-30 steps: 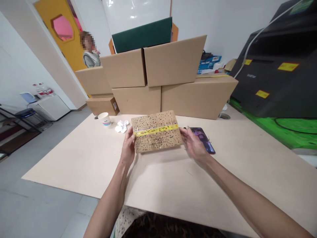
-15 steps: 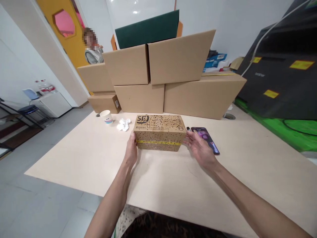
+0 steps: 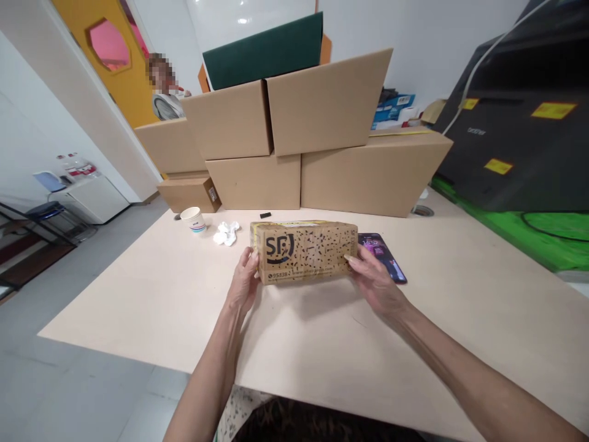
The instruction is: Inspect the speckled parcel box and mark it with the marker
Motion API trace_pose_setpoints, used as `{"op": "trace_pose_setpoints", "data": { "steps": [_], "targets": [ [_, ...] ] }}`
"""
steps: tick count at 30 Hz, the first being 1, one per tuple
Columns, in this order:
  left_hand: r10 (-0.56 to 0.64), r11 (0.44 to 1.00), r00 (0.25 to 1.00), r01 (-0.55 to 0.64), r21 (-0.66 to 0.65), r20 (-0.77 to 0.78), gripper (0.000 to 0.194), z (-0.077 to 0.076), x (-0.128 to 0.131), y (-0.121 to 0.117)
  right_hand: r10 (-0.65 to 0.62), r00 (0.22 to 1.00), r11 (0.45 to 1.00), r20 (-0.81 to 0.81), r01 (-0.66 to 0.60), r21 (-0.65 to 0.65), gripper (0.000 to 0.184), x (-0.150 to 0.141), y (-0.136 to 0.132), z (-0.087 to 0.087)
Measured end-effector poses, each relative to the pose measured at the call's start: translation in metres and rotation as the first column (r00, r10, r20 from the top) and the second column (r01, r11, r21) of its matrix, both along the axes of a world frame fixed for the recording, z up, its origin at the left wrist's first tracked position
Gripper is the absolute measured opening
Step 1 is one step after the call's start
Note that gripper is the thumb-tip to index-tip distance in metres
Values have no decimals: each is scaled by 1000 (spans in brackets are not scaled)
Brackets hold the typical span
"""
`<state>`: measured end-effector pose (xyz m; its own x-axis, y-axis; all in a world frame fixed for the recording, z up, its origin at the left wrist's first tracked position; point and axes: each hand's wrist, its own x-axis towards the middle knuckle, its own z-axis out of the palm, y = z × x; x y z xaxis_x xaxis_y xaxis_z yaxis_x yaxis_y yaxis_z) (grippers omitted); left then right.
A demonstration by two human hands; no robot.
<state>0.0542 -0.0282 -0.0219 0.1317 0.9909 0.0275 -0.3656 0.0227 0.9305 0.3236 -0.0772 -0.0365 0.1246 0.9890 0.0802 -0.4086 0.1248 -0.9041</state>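
A small brown cardboard box point(image 3: 313, 255) with black speckles and a large "SF" print faces me over the table. My left hand point(image 3: 246, 276) grips its left end, thumb on the printed face. At the opposite end my right hand point(image 3: 375, 276) holds on, its thumb on the front lower corner. The box looks tilted and seems lifted off the tabletop, with a shadow below it. Just beyond my right fingers lies a phone point(image 3: 386, 261) with its screen lit. A small black object point(image 3: 265, 215) rests behind the box.
Large cardboard boxes point(image 3: 253, 182) are stacked along the back of the table point(image 3: 138, 307), topped by a dark green box point(image 3: 264, 52). A paper cup point(image 3: 193, 220) and crumpled tissue point(image 3: 226, 233) stand left. Behind the stack is a person point(image 3: 165, 92). A black covered machine point(image 3: 515, 123) stands right.
The box has been turned, so its SF-printed face, formerly on top, now faces me. My right hand has closed onto its right end. The small black object behind it has come into view.
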Motion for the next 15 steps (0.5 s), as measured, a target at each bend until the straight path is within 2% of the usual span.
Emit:
{"op": "trace_pose_setpoints", "data": {
  "steps": [2,4,7,11,15],
  "targets": [
    [-15,1000,996,17,-17,89,59,3,1,-3,-13,1000,1000,1,13,24,55,3,2,0],
    [31,999,981,-35,19,193,68,5,1,-4,-39,998,997,46,36,63,59,5,3,-1],
    [59,996,951,-77,48,304,62,7,1,-4,-83,988,996,131,77,53,68,7,5,-6],
    [18,1000,944,-16,-8,329,53,8,2,-6,-113,981,992,157,121,-41,71,5,5,-16],
    [-29,998,953,46,-50,301,57,7,5,-8,-110,992,989,63,115,-92,57,5,5,-18]
  ]
}}
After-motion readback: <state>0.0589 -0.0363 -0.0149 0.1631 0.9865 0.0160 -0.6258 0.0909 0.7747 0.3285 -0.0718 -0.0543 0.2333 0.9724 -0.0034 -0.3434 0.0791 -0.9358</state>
